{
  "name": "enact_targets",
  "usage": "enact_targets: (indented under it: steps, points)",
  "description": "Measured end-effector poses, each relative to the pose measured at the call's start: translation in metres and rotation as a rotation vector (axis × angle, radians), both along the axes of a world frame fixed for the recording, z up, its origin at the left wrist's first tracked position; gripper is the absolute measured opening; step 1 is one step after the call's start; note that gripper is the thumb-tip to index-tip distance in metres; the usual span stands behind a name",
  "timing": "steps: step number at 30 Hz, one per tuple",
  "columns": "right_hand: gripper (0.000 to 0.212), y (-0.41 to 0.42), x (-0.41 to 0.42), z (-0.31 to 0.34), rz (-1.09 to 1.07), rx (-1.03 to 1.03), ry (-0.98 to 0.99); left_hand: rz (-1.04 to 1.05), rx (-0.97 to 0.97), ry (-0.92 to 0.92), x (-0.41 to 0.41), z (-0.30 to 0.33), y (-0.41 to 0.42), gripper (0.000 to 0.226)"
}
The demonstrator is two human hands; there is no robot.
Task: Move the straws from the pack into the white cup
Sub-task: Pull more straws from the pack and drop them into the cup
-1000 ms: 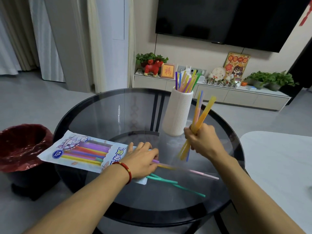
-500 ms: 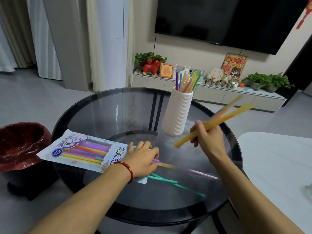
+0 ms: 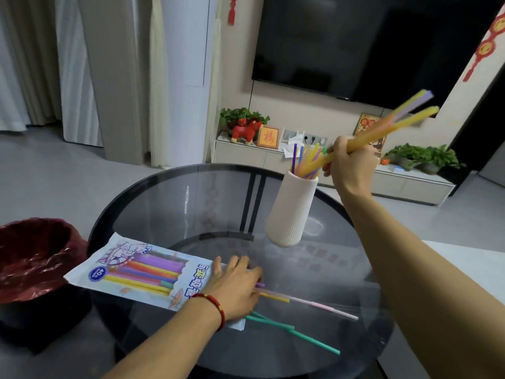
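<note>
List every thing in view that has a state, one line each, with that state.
right hand: shut on a bundle of straws, lower ends at the cup mouth
left hand: flat on the pack's open end
white cup: upright, holding straws
straw pack: lying flat, still partly filled
loose straws: lying on the glass table
bin: open, red liner
TV: off

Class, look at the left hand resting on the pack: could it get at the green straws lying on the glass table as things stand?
Probably yes. The left hand holds nothing and the green straws lie bare on the table just beside its fingers, nothing between them; it would have to let go of the pack.
</note>
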State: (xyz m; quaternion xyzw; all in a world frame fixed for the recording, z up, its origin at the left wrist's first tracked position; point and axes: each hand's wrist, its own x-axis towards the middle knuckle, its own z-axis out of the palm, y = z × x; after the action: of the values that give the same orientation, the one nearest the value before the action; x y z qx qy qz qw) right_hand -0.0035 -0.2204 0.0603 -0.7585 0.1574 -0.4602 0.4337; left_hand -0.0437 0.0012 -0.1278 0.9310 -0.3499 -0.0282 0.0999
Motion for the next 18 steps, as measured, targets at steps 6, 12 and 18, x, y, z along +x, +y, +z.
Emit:
enact_targets:
  steps: [6, 12, 18]
  points:
    - [0.029, 0.008, 0.018, 0.007, 0.024, -0.158, 0.355, 0.003, -0.007, 0.015, 0.001, 0.001, 0.0, 0.023]
    - [0.031, 0.008, 0.019, 0.021, 0.087, -0.205, 0.35, -0.003, 0.001, 0.026, 0.002, 0.002, 0.001, 0.021]
    - [0.058, 0.006, 0.014, 0.015, 0.146, -0.477, 0.337, -0.021, -0.006, 0.032, 0.002, 0.002, 0.0, 0.023]
